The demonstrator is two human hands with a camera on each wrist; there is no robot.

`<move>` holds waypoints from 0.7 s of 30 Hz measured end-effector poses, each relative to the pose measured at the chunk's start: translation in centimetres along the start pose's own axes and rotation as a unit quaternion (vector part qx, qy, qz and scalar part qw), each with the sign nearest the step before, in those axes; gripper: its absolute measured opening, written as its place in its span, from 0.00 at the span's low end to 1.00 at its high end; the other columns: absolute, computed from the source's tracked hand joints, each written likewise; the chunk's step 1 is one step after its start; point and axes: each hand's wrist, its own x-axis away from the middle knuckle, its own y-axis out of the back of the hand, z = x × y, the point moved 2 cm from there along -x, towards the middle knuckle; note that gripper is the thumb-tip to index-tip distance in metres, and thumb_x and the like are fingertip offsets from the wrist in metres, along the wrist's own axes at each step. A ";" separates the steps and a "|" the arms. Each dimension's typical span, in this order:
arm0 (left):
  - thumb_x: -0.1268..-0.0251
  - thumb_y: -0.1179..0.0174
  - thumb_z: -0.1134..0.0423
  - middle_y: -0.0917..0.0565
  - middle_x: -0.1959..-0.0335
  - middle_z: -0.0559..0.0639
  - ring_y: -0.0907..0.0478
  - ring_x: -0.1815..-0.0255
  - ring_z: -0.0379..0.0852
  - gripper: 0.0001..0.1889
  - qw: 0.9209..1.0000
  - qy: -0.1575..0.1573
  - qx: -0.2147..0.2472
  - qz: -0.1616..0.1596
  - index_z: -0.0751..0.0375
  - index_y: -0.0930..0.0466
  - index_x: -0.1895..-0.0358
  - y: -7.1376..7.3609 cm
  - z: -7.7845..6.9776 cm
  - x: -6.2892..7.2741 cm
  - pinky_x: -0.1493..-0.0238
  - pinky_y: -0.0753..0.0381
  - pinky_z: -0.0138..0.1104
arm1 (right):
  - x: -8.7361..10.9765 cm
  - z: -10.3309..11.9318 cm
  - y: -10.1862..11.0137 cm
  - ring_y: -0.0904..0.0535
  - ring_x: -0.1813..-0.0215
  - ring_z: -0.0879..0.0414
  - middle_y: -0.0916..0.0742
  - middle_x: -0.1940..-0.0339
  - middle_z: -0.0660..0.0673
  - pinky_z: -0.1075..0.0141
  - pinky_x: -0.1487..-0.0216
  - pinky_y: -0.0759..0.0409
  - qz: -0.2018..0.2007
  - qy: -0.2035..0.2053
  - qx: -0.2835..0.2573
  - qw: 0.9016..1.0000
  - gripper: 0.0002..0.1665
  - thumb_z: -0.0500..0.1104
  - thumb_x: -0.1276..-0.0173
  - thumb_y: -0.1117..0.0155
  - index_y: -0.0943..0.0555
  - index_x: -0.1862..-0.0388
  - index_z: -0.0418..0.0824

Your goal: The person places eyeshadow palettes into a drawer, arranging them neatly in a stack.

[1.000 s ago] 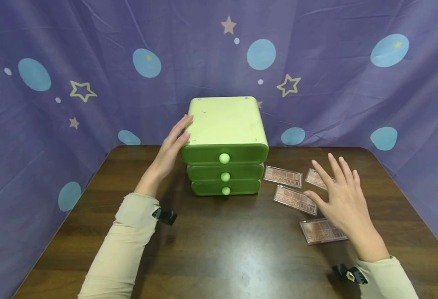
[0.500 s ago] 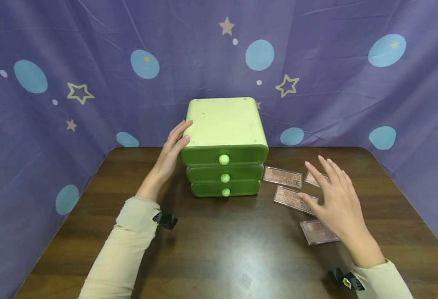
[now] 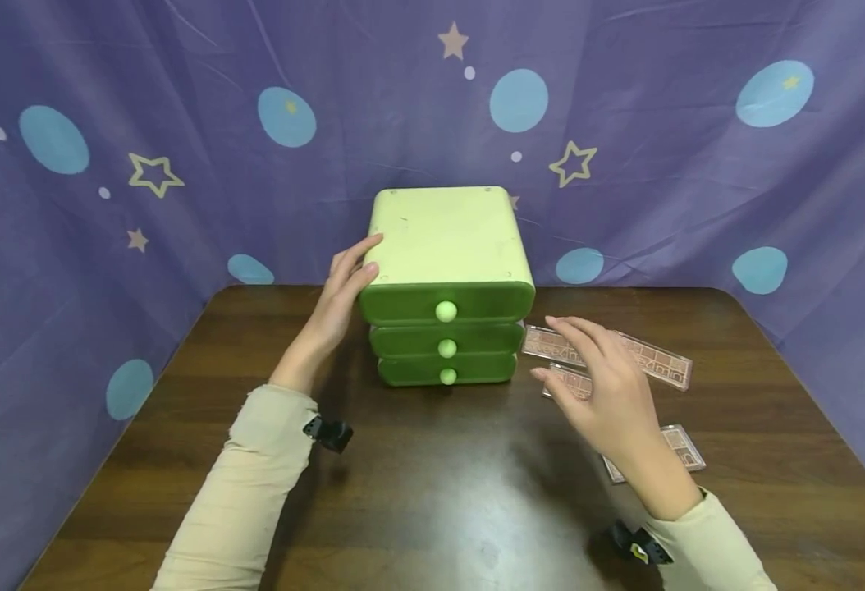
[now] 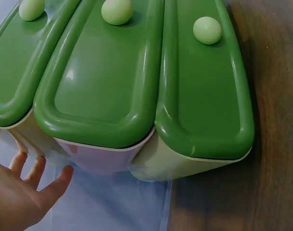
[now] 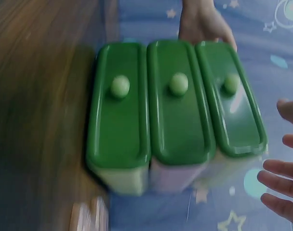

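Observation:
A small drawer cabinet (image 3: 447, 238) has a pale green top and three dark green drawer fronts with round light green knobs. All its drawers look closed. My left hand (image 3: 332, 308) touches the cabinet's upper left side with relaxed fingers; the left wrist view shows the same hand (image 4: 26, 192) beside the cabinet wall. In the head view, my right hand (image 3: 610, 394) hovers with spread fingers to the right of the cabinet, holding nothing. It partly hides several eyeshadow palettes, among them a back one (image 3: 661, 363) and a front one (image 3: 685, 447).
Everything stands on a dark wooden table (image 3: 432, 492). Behind it hangs a purple curtain (image 3: 403, 107) with stars and blue ovals. One palette (image 3: 546, 343) lies close to the cabinet's right side.
My right hand has moved left from over the right-hand palettes toward the cabinet, uncovering the back right palette. My left hand stays at the cabinet's side.

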 end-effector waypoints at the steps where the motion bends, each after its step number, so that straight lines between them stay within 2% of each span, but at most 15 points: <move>1: 0.26 0.55 0.56 0.44 0.32 0.60 0.46 0.32 0.53 0.28 1.000 0.001 0.000 -0.001 0.57 0.37 0.25 0.0 0.0 0.0 0.31 0.48 0.50 | -0.3 0.4 -0.4 0.21 0.46 0.45 0.17 0.45 0.41 0.51 0.46 0.26 0.000 0.003 -0.012 1.000 0.34 0.64 0.28 0.44 0.22 0.36 0.41; 5: 0.26 0.55 0.56 0.44 0.31 0.59 0.46 0.32 0.53 0.28 1.000 0.000 0.004 -0.007 0.56 0.37 0.25 -0.1 0.2 -0.1 0.31 0.49 0.50 | -1.4 1.6 -2.4 0.20 0.53 0.48 0.15 0.48 0.42 0.56 0.51 0.23 0.009 0.002 -0.064 0.998 0.27 0.49 0.31 0.34 0.22 0.37 0.39; 8: 0.26 0.56 0.56 0.44 0.31 0.59 0.46 0.32 0.52 0.28 1.000 -0.001 0.002 -0.009 0.56 0.37 0.25 -0.2 0.3 -0.1 0.31 0.49 0.50 | -2.3 2.3 -4.0 0.19 0.58 0.50 0.14 0.53 0.41 0.57 0.56 0.21 0.012 -0.003 -0.096 0.995 0.27 0.39 0.37 0.29 0.22 0.38 0.38; 14: 0.26 0.56 0.56 0.45 0.31 0.59 0.46 0.31 0.54 0.28 1.000 -0.001 0.002 -0.012 0.55 0.38 0.25 -0.5 0.3 -0.2 0.30 0.50 0.51 | -3.8 3.1 -6.6 0.17 0.63 0.54 0.13 0.60 0.43 0.59 0.57 0.20 0.019 -0.027 -0.143 0.989 0.26 0.38 0.39 0.26 0.20 0.41 0.39; 21: 0.27 0.56 0.56 0.43 0.33 0.60 0.42 0.32 0.56 0.27 0.999 -0.003 0.009 -0.030 0.56 0.36 0.26 -0.5 0.1 0.0 0.31 0.48 0.51 | -4.6 3.1 -8.9 0.16 0.68 0.55 0.12 0.65 0.44 0.63 0.63 0.19 -0.003 -0.054 -0.196 0.979 0.20 0.36 0.37 0.28 0.18 0.46 0.38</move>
